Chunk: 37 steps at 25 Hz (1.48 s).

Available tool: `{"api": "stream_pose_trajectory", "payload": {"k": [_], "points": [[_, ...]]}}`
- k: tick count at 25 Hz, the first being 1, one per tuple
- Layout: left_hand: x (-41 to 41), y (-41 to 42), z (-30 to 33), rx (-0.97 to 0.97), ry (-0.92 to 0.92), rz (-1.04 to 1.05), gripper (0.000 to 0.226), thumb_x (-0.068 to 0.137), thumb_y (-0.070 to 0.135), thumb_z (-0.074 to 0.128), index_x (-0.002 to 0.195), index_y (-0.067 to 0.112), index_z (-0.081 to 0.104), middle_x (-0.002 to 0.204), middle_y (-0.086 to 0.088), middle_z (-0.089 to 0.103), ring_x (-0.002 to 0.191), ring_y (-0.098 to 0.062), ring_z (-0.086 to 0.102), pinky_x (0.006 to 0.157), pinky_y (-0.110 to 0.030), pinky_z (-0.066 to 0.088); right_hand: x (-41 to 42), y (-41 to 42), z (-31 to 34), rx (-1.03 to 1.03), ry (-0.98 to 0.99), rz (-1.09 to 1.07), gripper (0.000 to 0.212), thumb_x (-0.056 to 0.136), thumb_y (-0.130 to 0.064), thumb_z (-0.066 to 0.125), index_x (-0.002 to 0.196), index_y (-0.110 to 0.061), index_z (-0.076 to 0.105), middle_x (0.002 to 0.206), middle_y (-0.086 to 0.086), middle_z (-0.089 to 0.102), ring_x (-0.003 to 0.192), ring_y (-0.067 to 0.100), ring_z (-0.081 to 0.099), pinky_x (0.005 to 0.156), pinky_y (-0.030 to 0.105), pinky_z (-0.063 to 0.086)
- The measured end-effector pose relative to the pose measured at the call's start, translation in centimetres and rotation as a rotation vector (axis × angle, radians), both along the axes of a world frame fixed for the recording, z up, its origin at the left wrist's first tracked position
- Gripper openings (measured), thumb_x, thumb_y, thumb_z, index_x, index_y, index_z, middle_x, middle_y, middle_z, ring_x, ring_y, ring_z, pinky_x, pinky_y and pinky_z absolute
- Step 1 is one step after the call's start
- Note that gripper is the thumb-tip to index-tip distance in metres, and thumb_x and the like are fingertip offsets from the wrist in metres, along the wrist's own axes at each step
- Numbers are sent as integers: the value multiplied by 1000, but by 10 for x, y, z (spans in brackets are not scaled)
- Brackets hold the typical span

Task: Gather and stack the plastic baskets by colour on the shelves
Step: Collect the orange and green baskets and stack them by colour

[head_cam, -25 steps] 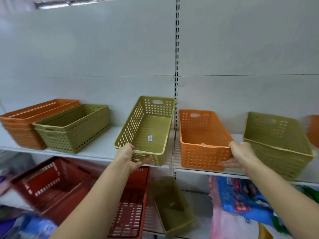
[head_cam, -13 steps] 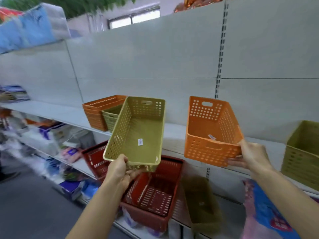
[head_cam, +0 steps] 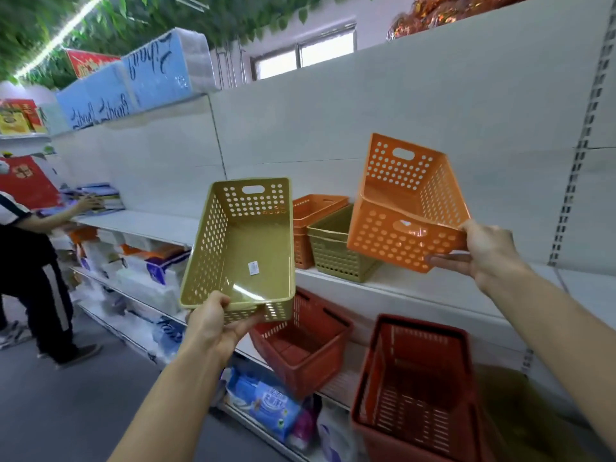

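My left hand (head_cam: 215,323) grips the near rim of a green perforated basket (head_cam: 243,248), held in the air in front of the shelf. My right hand (head_cam: 485,251) grips the near corner of an orange perforated basket (head_cam: 405,208), tilted and raised above the shelf. Behind them on the white shelf (head_cam: 416,288) stand an orange basket stack (head_cam: 315,216) and, to its right and touching it, a green basket stack (head_cam: 336,251). Both stacks are partly hidden by the baskets I hold.
Two red baskets (head_cam: 301,345) (head_cam: 413,391) sit on the lower shelf, with a blurred green basket (head_cam: 523,405) at the right. Packaged goods (head_cam: 263,405) fill the shelves below. Another person (head_cam: 30,268) stands at the left, reaching to the shelf. Grey floor lies at lower left.
Both baskets have left the shelf and travelled left with my hands toward the orange and green stacks. The view swung left, bringing the other person into sight.
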State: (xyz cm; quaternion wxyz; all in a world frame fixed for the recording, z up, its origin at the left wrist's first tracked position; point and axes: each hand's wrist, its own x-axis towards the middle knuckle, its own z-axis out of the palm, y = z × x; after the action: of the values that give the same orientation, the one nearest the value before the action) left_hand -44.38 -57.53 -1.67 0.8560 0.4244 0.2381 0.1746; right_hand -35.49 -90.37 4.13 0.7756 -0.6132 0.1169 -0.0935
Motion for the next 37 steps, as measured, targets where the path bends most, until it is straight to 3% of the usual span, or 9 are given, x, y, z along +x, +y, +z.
{"api": "stream_pose_trajectory", "payload": {"k": [2,7,14,17,23,28,30,34,37], "points": [[12,40,10,7,8,-22,18,94,-1,38,110,-4,45,130,-31,52,113,-48,56,71,-59,58,11,42,11,18,-13,0,27,91,-9,38,107,2,57,88,19,65,69,39,68,50,46,60],[61,113,23,-22,-49,-84,21,95,-1,39,116,-2,44,121,-28,55,101,-45,59,46,-47,59,62,130,32,37,-37,-4,23,95,-14,42,110,-3,54,98,17,65,82,35,68,46,43,59],[162,186,11,-90,-125,-120,33,95,-1,40,127,6,45,128,-23,55,112,-45,59,73,-57,59,159,221,30,85,-93,-51,24,95,-14,44,113,-2,56,105,17,67,85,31,69,59,41,62],[209,217,11,-69,-154,-123,38,93,-3,41,130,6,44,130,-22,55,109,-41,61,68,-58,59,199,254,22,66,-122,-76,25,97,-16,43,110,-2,59,102,16,69,83,29,71,65,39,62],[274,267,18,-48,-211,-179,23,92,-5,40,110,4,50,130,-19,56,107,-39,61,64,-56,58,250,305,7,-44,-92,-167,31,100,-24,40,119,-6,55,105,13,67,86,29,70,72,39,62],[316,300,24,-69,-221,-262,20,89,-8,39,101,2,52,134,-23,53,96,-37,64,72,-63,55,268,325,-3,-141,78,-240,28,98,-25,41,116,-7,52,99,13,63,72,31,71,68,40,62],[323,309,30,-63,-228,-310,21,89,-8,39,102,1,52,128,-21,54,91,-36,65,79,-62,54,268,331,-7,-315,145,-307,33,95,-25,44,118,-3,53,97,19,65,71,32,70,70,44,60],[328,314,33,-23,-252,-381,40,90,-7,40,129,1,41,126,-17,53,89,-45,68,83,-57,56,240,363,-9,-1063,113,-466,57,94,-41,48,143,-17,33,143,13,38,114,36,56,88,47,46],[326,305,35,11,-316,-456,50,90,-7,40,136,11,35,126,-13,57,90,-44,70,75,-50,60,207,408,-4,-1057,-153,-315,49,96,-46,43,140,-24,40,143,1,42,111,13,53,90,37,43]]}}
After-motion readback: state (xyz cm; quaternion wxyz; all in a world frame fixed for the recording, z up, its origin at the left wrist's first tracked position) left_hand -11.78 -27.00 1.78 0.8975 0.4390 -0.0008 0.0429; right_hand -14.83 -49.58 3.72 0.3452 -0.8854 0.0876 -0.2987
